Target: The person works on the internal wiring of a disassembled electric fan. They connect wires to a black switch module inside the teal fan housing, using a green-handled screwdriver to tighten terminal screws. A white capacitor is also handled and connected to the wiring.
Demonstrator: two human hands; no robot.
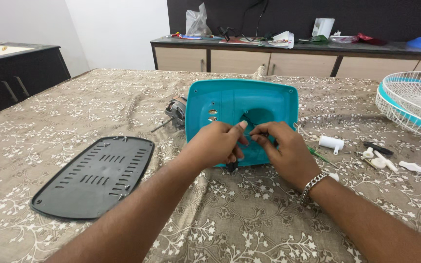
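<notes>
Both hands, left hand (218, 143) and right hand (281, 148), pinch thin black wires (249, 121) at the teal fan base (242, 104) beside a motor (175, 111)

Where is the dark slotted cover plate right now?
In the head view, the dark slotted plate lies flat on the patterned cloth, lower left, left of the left hand.

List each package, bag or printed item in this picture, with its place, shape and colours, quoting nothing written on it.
Plastic bag: left end of the far counter, crumpled, clear grey-white.
Printed packet: counter middle, flat, white with red and green.
White box: counter, right of the packet, upright.
Red wrapper: counter right, crumpled.
</notes>
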